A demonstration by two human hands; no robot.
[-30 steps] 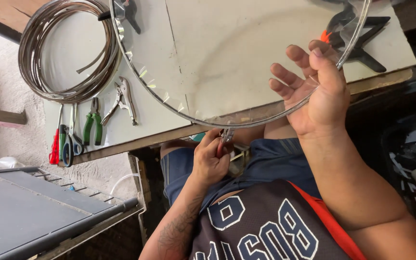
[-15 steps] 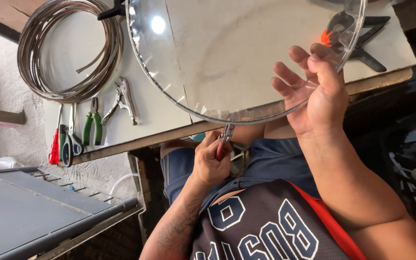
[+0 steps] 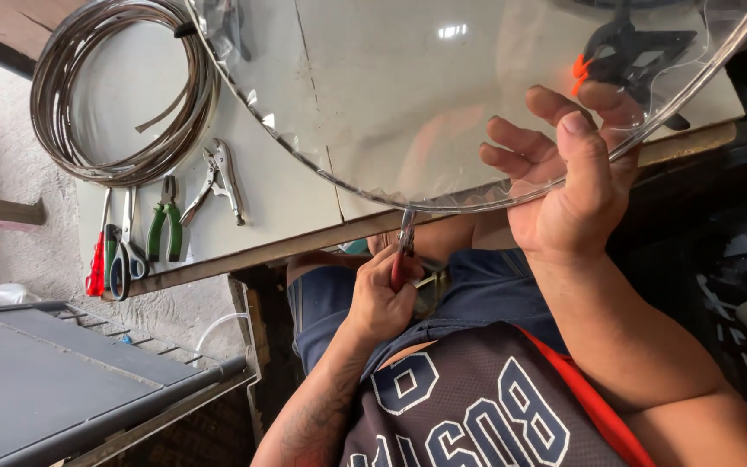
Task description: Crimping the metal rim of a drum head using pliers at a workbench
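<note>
the big clear plastic disc (image 3: pixel 443 104) is held up over the white worktable (image 3: pixel 304 199), its metal-banded rim (image 3: pixel 477 205) facing the person. which hand is which is hard to read in this view; taking the one at the right of the picture as the left hand (image 3: pixel 568 186), its fingers are spread and curled behind the disc's edge, thumb pressed over the rim, steadying it. the right hand (image 3: pixel 382 298) is closed around red-handled pliers (image 3: pixel 404 246), whose nose bites the rim at its lowest point. along the rim to the upper left, a row of small crimped tabs already shows; toward the left hand the band looks smooth, so the crimping seems partly done, with that stretch left. a coil of metal strip (image 3: pixel 118 95) lies on the table, with locking pliers (image 3: pixel 218 177), green-handled pliers (image 3: pixel 166 225), scissors (image 3: pixel 127 255) and a red-handled tool (image 3: pixel 97 264) nearby, and a black spring clamp (image 3: pixel 628 52) shows through the disc.
</note>
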